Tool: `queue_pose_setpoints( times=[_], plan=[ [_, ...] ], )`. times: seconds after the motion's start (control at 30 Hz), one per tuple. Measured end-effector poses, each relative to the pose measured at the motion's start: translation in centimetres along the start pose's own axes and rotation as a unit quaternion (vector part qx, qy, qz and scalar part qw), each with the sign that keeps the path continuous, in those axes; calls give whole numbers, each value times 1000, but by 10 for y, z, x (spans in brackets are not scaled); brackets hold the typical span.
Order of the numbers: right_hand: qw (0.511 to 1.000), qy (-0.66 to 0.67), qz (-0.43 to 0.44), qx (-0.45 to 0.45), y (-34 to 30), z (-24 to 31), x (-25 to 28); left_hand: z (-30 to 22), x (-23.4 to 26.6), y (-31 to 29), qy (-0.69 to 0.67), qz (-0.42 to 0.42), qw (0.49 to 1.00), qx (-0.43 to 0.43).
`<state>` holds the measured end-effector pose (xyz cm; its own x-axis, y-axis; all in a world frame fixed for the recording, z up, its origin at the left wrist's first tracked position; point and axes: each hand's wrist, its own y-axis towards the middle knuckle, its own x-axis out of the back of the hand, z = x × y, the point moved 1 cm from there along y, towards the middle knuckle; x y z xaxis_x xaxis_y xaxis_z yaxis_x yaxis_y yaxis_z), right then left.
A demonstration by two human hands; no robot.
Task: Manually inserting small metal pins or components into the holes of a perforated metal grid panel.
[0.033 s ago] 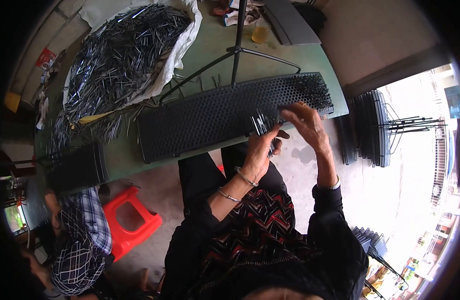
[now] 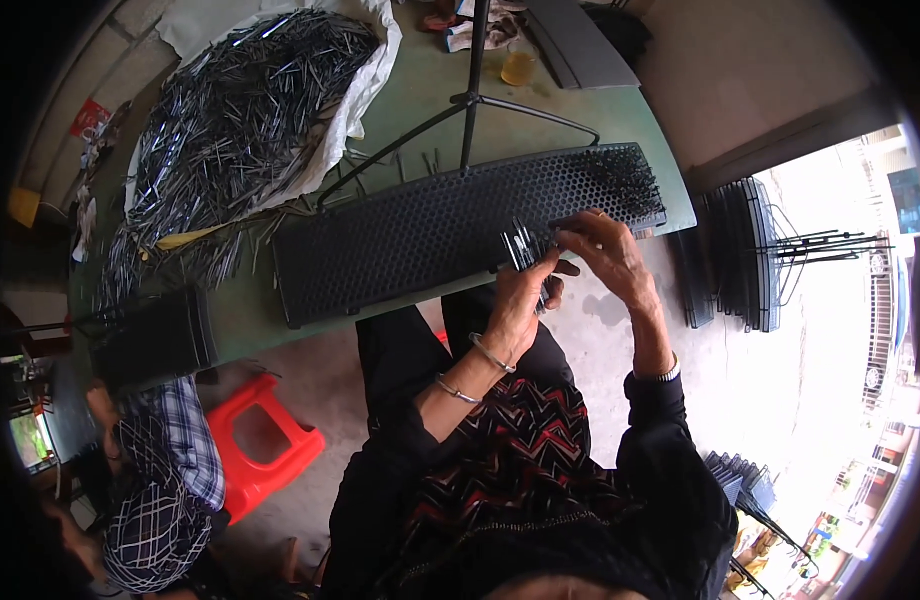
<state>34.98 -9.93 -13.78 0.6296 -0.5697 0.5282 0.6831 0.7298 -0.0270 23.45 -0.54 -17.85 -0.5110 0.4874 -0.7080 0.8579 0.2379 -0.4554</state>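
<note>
Black honeycomb panel (image 2: pixel 430 235) lay beneath a tripod (image 2: pixel 472 95); over its right end, left hand (image 2: pixel 520 290) clamped thin rods (image 2: pixel 525 250), right hand (image 2: pixel 605 255) pinching them.

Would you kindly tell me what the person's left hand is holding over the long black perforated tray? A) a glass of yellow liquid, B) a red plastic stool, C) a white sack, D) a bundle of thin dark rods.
D: the left hand grips a small bundle of thin dark rods just above the perforated tray, with the right hand reaching in beside it.
</note>
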Motion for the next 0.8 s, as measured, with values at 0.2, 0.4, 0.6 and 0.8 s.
queue_pose_setpoints(
  times=[0.2,0.4,0.6,0.8],
  plan=[
    [997,32,34,-61,-5,-1,9,2,-6,-2,36,0,999,-9],
    [969,-38,-242,0,11,-5,21,6,1,6,17,-44,998,45],
    [901,-182,-380,108,48,-43,25,9,0,8,13,-6,999,39],
    [911,-243,-325,78,60,-53,18,7,-3,5,-27,7,999,47]
  ],
)
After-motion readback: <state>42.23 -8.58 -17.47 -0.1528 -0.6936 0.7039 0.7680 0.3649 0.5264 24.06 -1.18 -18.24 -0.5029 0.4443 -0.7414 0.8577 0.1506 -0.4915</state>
